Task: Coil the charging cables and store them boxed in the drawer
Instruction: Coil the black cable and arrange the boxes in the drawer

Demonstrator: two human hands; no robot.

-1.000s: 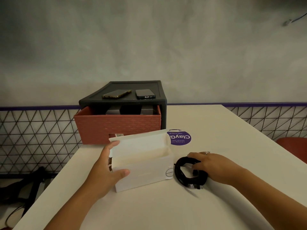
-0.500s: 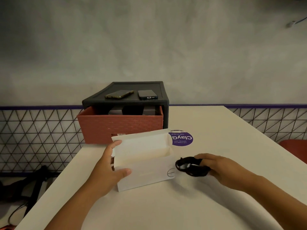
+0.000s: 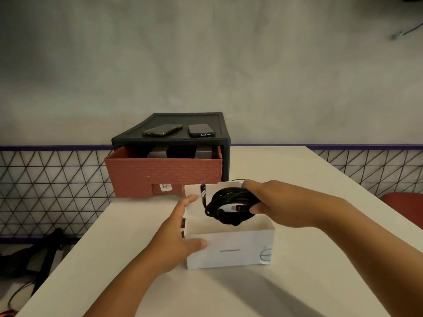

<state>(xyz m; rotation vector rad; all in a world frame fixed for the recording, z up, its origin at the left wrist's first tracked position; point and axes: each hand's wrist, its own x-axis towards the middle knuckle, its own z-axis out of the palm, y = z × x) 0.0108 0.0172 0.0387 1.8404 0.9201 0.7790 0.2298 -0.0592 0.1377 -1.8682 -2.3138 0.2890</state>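
Note:
An open white cardboard box stands on the white table, its lid flap raised at the back. My left hand grips the box's left end, thumb on the front face and fingers at the flap. My right hand holds a coiled black charging cable just above the box's opening, one plug end sticking up at the left. Behind the box, the brick-red drawer of a black cabinet is pulled open, with dark boxes inside.
Two phones lie on top of the black cabinet. The white table has its left edge near the box; a wire-mesh fence and dark bags on the floor lie beyond. A red chair is at the right.
My right hand has lifted the coiled cable off the table and carried it left, above the open box. My left hand stays on the box.

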